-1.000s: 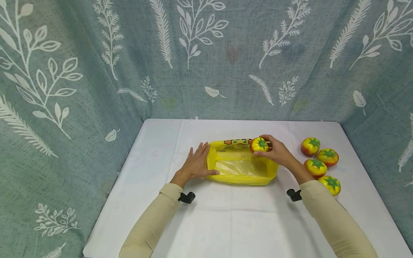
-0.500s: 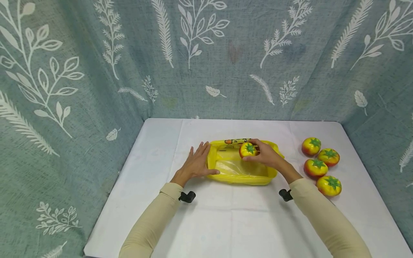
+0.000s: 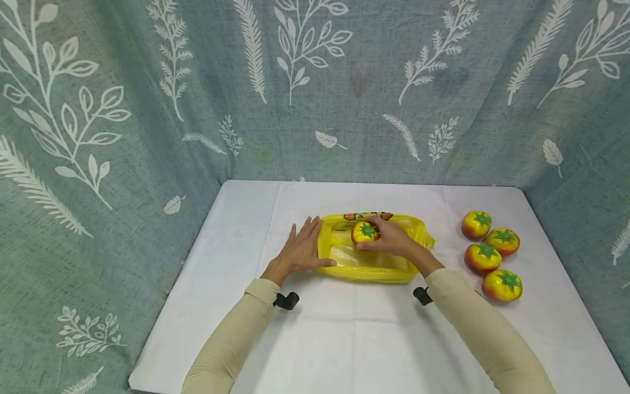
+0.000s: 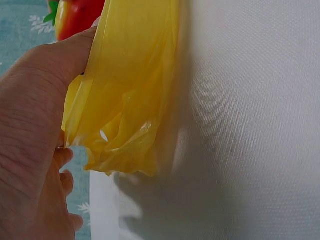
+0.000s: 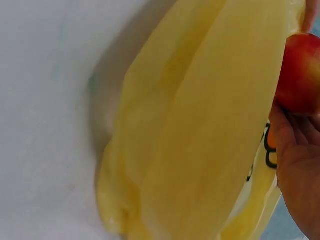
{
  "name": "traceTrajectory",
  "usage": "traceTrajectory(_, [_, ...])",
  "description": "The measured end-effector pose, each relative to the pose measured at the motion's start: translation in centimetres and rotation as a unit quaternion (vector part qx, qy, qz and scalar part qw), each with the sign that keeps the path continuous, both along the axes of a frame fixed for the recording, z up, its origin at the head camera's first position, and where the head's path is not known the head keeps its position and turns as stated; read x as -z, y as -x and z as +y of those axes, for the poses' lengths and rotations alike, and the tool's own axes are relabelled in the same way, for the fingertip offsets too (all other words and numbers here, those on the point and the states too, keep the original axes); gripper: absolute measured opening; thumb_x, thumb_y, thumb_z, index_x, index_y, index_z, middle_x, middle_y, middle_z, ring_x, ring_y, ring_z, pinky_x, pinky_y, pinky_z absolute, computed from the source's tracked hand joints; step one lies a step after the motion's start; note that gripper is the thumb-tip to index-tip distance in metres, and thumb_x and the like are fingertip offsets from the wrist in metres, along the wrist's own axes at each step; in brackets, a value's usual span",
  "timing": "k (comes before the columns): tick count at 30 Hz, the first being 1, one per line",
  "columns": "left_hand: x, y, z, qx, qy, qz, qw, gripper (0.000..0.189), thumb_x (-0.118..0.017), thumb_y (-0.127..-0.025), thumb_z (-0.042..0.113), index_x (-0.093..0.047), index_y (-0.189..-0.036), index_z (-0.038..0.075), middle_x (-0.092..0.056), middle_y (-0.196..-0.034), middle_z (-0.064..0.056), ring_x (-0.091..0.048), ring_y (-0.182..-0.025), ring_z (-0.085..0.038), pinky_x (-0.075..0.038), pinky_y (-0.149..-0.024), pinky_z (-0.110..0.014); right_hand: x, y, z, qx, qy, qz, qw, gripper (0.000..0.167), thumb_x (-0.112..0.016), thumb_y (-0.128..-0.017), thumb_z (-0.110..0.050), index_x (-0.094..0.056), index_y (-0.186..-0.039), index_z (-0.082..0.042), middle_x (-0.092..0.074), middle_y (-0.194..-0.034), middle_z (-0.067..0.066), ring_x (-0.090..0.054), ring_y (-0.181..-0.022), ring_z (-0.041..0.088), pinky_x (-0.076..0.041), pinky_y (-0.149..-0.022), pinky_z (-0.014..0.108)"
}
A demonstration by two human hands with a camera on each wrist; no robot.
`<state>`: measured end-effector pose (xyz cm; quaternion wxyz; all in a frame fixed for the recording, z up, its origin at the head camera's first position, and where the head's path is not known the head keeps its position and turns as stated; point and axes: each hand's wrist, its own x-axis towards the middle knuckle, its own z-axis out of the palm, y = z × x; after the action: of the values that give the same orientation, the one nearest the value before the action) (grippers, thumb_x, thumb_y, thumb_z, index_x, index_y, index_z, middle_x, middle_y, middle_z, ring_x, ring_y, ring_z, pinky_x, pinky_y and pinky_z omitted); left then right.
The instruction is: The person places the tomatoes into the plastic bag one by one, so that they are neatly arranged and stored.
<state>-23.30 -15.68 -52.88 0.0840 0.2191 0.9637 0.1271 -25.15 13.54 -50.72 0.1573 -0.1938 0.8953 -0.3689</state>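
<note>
A yellow plastic bag (image 3: 364, 274) stands on the table with its mouth spread wide in a rectangle and a printed strip along its far side. My right hand (image 3: 391, 238) holds a yellow-and-red toy tomato (image 3: 363, 234) with a green star-shaped top, over the bag's opening. In the right wrist view, the red side of that tomato (image 5: 301, 75) shows past the bag's wall. Fingers spread and straight, my left hand (image 3: 298, 249) rests at the bag's left end. The left wrist view shows its thumb (image 4: 75, 52) against the plastic bag (image 4: 132, 75).
Several more toy tomatoes (image 3: 483, 258) lie in a cluster on the right side of the white table (image 3: 305, 350). A blue-green curtain (image 3: 295, 126) with white leaf patterns hangs behind and along both sides.
My right hand has carried the toy tomato leftward and slightly toward me, from the bag's far right edge to above its middle. The left hand has stayed in place.
</note>
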Motion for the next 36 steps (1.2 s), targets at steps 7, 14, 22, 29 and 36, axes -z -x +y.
traceTrajectory(7, [-0.1, 0.0, 0.1, 0.002, -0.004, 0.002, 1.0, 0.123, -0.065, -0.08, 0.077, -0.009, -0.163, 0.006, -0.005, -0.17, -0.01, 0.002, -0.156, -0.025, 0.002, -0.121, -0.058, 0.4, 0.6, -1.7, 0.005, 0.0, -0.012, 0.9999, 0.094, -0.076, -0.086, -0.054, -0.034, -0.156, -0.006, -0.047, -0.148, 0.019, -0.052, -0.128, 0.034, -0.042, -0.108, 0.053])
traceTrajectory(14, [0.2, 0.0, 0.1, 0.009, 0.001, 0.002, 1.0, 0.123, -0.063, -0.08, 0.078, -0.008, -0.163, 0.006, -0.005, -0.17, -0.009, 0.003, -0.156, -0.025, 0.002, -0.121, -0.059, 0.6, 1.0, -3.3, -0.002, 0.024, -0.016, 0.9996, 0.086, -0.077, -0.089, -0.046, -0.036, -0.157, -0.011, -0.046, -0.151, 0.015, -0.051, -0.13, 0.032, -0.04, -0.11, 0.052])
traceTrajectory(22, [0.3, -0.1, 0.1, 0.011, 0.001, 0.002, 0.9999, 0.121, -0.064, -0.081, 0.076, -0.008, -0.163, 0.006, -0.006, -0.17, -0.009, 0.001, -0.156, -0.027, 0.002, -0.12, -0.06, 0.8, 1.4, -4.8, 0.006, 0.006, -0.014, 0.9999, 0.089, -0.075, -0.09, -0.048, -0.033, -0.157, -0.008, -0.049, -0.148, 0.018, -0.052, -0.129, 0.034, -0.041, -0.109, 0.052])
traceTrajectory(29, [0.2, 0.0, 0.2, 0.011, 0.009, 0.006, 0.9999, 0.122, -0.062, -0.081, 0.078, -0.008, -0.163, 0.006, -0.006, -0.17, -0.009, 0.0, -0.156, -0.027, 0.0, -0.12, -0.06, 1.6, 1.8, -5.5, 0.021, 0.007, -0.015, 0.9996, 0.089, -0.074, -0.091, -0.048, -0.031, -0.157, -0.007, -0.045, -0.15, 0.02, -0.05, -0.132, 0.035, -0.04, -0.11, 0.051])
traceTrajectory(36, [0.1, 0.0, 0.3, 0.012, 0.012, 0.006, 0.9998, 0.123, -0.06, -0.08, 0.08, -0.007, -0.163, 0.007, -0.006, -0.17, -0.01, 0.002, -0.156, -0.026, 0.0, -0.12, -0.06, 1.8, 1.8, -5.8, 0.027, 0.015, -0.022, 0.9993, 0.088, -0.075, -0.091, -0.044, -0.03, -0.157, -0.007, -0.047, -0.148, 0.021, -0.051, -0.13, 0.035, -0.042, -0.108, 0.051])
